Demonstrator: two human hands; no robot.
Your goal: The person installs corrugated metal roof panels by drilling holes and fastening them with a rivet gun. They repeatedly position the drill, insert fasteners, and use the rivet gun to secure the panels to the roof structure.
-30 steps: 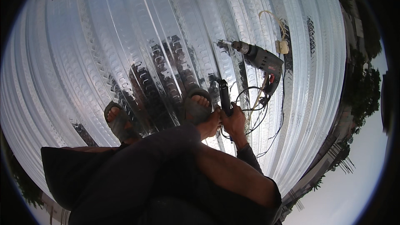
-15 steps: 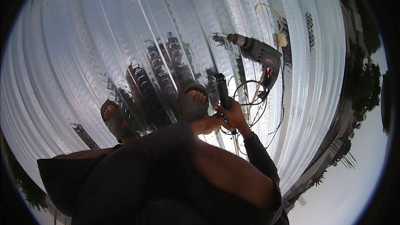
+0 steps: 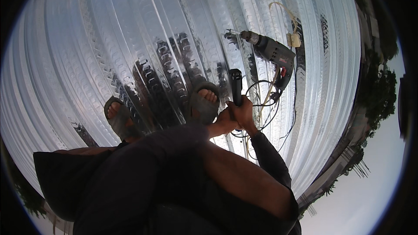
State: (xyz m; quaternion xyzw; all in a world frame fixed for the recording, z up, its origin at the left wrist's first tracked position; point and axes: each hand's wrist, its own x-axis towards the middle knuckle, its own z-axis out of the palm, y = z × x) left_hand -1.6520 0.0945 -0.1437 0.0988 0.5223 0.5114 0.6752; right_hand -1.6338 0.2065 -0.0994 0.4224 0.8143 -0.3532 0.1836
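A long black-handled hand tool (image 3: 236,88) stands up out of my hands, its rounded end pointing away from me. My right hand (image 3: 244,112) is closed around its lower part. Pressed against it from the left is my left hand (image 3: 224,122), its fingers curled at the tool's lower end and partly hidden. A bit of blue shows below the hands; the rest of the tool's lower end is covered. Beyond them, to the right, a dark grey power drill (image 3: 274,54) with a red trigger lies on its side, its bit pointing to the upper left.
Ribbed shiny metal sheeting (image 3: 122,21) spreads under everything. A black cord (image 3: 278,117) loops beside the drill. Near it lies a pale plug connector (image 3: 294,40) with yellowish wire. My sandalled feet (image 3: 204,104) rest on the sheet. Trees (image 3: 381,91) stand past its right edge.
Both hands and the black-handled tool have shifted slightly, with the tool's far end moving up and right and standing straighter. Less of its blue part shows. The drill stays lying on the sheeting.
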